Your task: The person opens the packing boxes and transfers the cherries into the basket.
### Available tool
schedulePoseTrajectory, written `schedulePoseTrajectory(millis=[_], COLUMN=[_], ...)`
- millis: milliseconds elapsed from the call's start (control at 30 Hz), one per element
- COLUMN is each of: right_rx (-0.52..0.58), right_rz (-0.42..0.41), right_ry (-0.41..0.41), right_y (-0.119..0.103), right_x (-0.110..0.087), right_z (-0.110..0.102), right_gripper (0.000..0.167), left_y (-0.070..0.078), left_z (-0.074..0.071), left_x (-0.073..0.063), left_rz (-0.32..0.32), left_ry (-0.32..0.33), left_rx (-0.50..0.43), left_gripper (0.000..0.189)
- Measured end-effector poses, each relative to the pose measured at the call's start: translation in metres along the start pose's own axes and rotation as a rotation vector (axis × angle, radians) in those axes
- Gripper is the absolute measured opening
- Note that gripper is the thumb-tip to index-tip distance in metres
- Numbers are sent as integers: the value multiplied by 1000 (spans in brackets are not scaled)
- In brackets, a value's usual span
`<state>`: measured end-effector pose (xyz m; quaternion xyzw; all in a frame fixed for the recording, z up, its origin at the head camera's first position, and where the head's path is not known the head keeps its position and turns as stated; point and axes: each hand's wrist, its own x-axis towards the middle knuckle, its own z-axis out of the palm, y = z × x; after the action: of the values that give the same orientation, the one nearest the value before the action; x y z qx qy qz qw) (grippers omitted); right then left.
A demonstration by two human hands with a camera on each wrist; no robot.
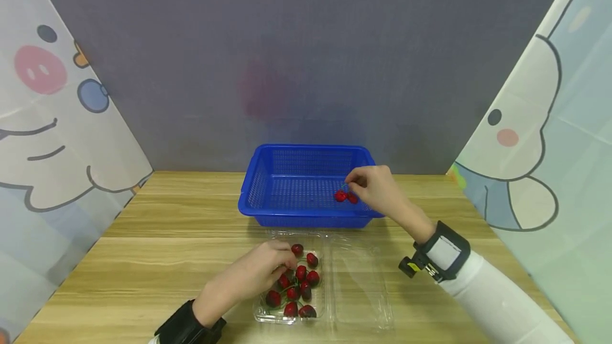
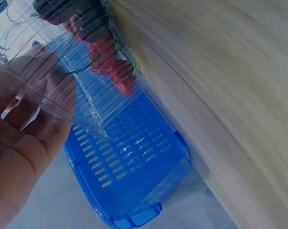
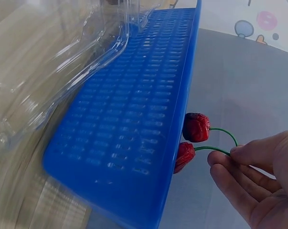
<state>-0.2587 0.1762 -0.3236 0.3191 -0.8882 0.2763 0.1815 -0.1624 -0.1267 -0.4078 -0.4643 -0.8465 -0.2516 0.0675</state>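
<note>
My right hand (image 1: 375, 187) pinches the joined green stems (image 3: 219, 149) of two red cherries (image 3: 196, 128) between thumb and fingertips. This pair hangs over the right part of a blue plastic basket (image 1: 306, 222), just inside its rim in the right wrist view. Several dark red cherries (image 1: 292, 293) with green stems lie in a clear plastic box (image 1: 289, 320) in front of the basket. My left hand (image 1: 260, 272) reaches into that box, fingers bent over the cherries. Through the box wall, a stem runs near its fingers (image 2: 62, 90); whether they hold it is unclear.
The box's clear lid (image 1: 358, 285) lies folded out to the right, flat on the wooden table (image 1: 181, 232). A grey panel (image 1: 306, 57) rises behind the basket, and cartoon-printed sheets (image 1: 516, 121) stand at both sides.
</note>
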Motion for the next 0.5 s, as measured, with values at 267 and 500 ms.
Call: schedulePoseTrajectory(millis=[267,500], right_rx=[-39,-55], right_rz=[28,57], right_ry=[19,23], right_y=[11,18], right_x=[1,0], right_z=[0,-1], right_gripper=[5,6], left_y=[1,1], left_z=[0,1], left_x=[0,0], left_rz=[2,18], left_ry=[-21,1], left_rx=[10,18], left_gripper=[27,26])
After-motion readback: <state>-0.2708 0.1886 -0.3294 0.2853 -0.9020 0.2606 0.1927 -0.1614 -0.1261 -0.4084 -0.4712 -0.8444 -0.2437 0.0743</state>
